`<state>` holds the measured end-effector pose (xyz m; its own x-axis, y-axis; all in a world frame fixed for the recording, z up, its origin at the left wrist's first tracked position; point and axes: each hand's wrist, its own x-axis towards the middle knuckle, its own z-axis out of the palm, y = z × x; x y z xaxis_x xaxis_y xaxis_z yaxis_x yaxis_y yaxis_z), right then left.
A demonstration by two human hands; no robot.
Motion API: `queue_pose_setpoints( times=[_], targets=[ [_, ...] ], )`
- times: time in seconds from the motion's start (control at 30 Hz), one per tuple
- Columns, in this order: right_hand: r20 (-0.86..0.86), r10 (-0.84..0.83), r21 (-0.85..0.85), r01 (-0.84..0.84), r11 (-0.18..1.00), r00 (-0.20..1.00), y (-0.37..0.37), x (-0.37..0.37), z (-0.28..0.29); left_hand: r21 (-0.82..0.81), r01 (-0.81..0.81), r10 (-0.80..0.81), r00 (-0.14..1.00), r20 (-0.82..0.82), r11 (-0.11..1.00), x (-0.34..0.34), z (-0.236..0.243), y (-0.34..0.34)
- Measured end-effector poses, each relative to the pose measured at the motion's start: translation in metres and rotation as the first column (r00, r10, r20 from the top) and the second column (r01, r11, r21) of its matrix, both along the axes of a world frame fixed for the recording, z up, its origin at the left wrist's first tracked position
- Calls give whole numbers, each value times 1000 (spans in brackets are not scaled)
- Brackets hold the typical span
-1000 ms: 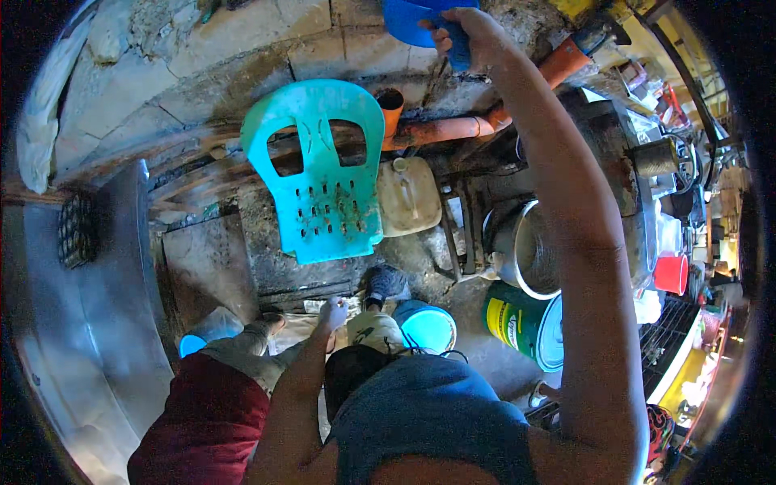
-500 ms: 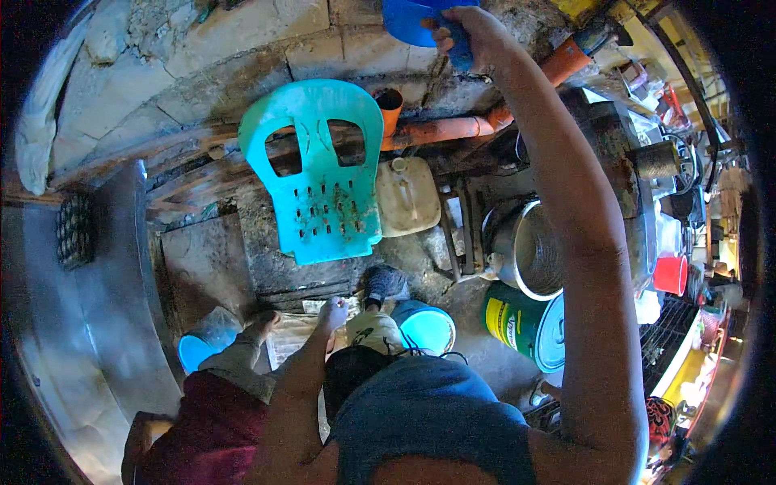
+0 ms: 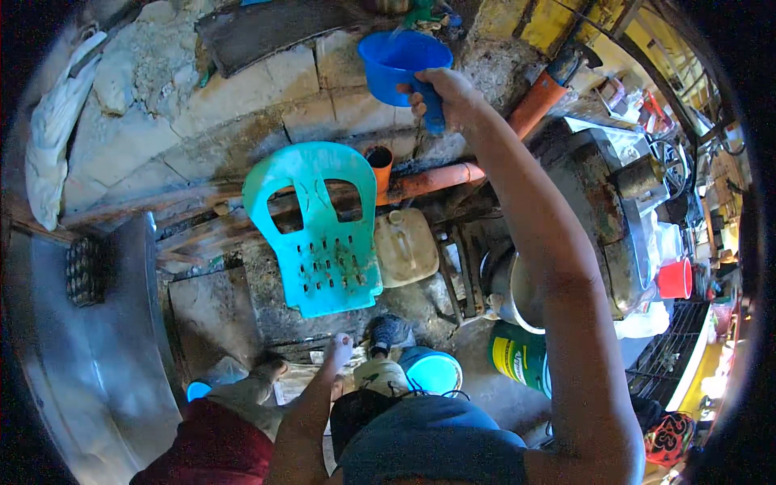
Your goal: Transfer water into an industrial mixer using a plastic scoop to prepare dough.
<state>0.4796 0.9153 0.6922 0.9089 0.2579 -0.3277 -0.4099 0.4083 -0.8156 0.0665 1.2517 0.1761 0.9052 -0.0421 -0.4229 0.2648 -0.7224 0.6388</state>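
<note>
My right hand (image 3: pixel 449 97) is raised at the top, fingers wrapped round the handle of a blue plastic dipper (image 3: pixel 381 73). The dipper is beneath a green fitting (image 3: pixel 419 18), with what looks like water between them. My left hand (image 3: pixel 340 349) hangs low near my legs with curled fingers; whether anything is inside is unclear. A dirty turquoise plastic chair (image 3: pixel 319 283) is in front of me, beside a beige jerrycan (image 3: pixel 412 255). A light blue bucket (image 3: pixel 428 372) is by my shoe.
Orange pipes (image 3: pixel 432 184) run along the broken tiled wall (image 3: pixel 226 101). A metal sheet (image 3: pixel 97 339) is at left; a metal machine (image 3: pixel 606 210), green bucket (image 3: pixel 513 356) and red container (image 3: pixel 674 277) are at right. Another person's red shorts and legs (image 3: pixel 218 436) are at lower left.
The view has tilted upward, so the chair and floor sit lower in frame. The whole dipper and the green fitting now show. The other person's arm, seen half a second earlier, is out of sight.
</note>
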Motion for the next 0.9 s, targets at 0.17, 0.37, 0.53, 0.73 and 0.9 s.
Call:
queue_pose_setpoints(
  times=[0.17, 0.37, 0.53, 0.73, 0.9],
  targets=[
    [-65, 4, -44, -7, 999, 998, -20, 2, -6, -15, 29, -29, 999, 26, 999, 36, 47, -20],
    [59, -23, -31, 25, 999, 998, 11, 1, 3, -379, 143, 93, 836, 541, 914, -1, 3, 17],
    [66, -46, -115, 53, 992, 997, -16, 2, -9, -54, 53, -64, 972, -226, 997, 8, 66, -7],
    [-37, 73, -48, -74, 996, 997, -2, 11, -3, 26, 75, -76, 996, 48, 997, -21, 27, 18],
    [-96, 125, -13, -126, 992, 988, -11, 14, -3, 32, 35, -38, 992, 117, 999, -24, 17, 12]
  ],
)
